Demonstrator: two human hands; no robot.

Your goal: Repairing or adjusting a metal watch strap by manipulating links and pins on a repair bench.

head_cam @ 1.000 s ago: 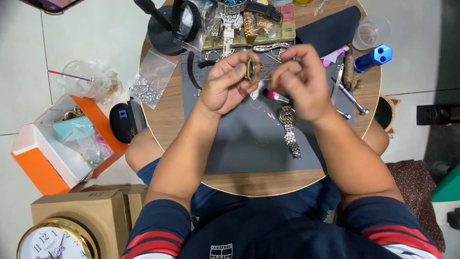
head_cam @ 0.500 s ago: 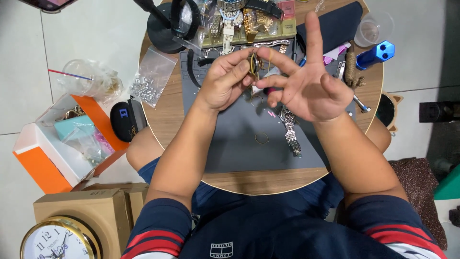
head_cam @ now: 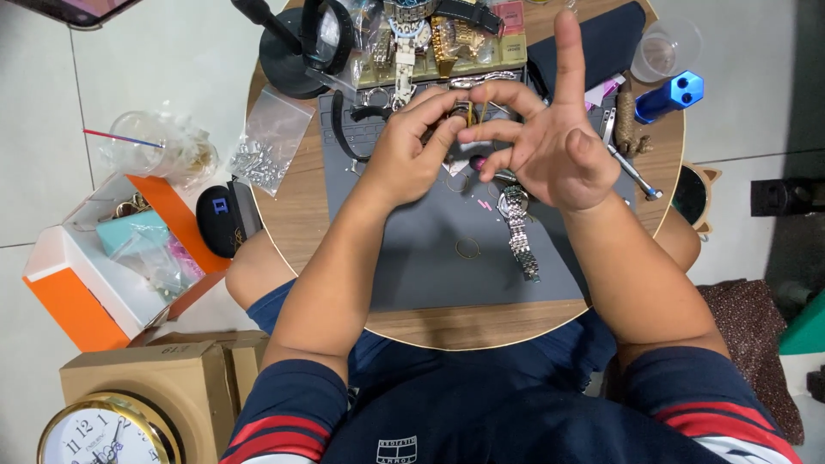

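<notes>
A silver watch (head_cam: 518,230) is laid flat on the grey mat (head_cam: 430,266), at 6 o'clock from the hands. A small gold watch part (head_cam: 468,112) is pinched by the left hand (head_cam: 411,159) and steadied by the right hand (head_cam: 550,150), index finger stuck straight up (probably just kept clear). At 12 o'clock, a tray (head_cam: 447,60) is filled with watches; a clear cup (head_cam: 657,56) at 2 looks empty.

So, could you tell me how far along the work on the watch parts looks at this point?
Done: a steel watch with its bracelet lies on the grey mat, with a thin ring loose beside it. In hand: the left hand and right hand pinch a small gold part above the mat. Left: more watches sit on the tray behind, untouched.
</notes>
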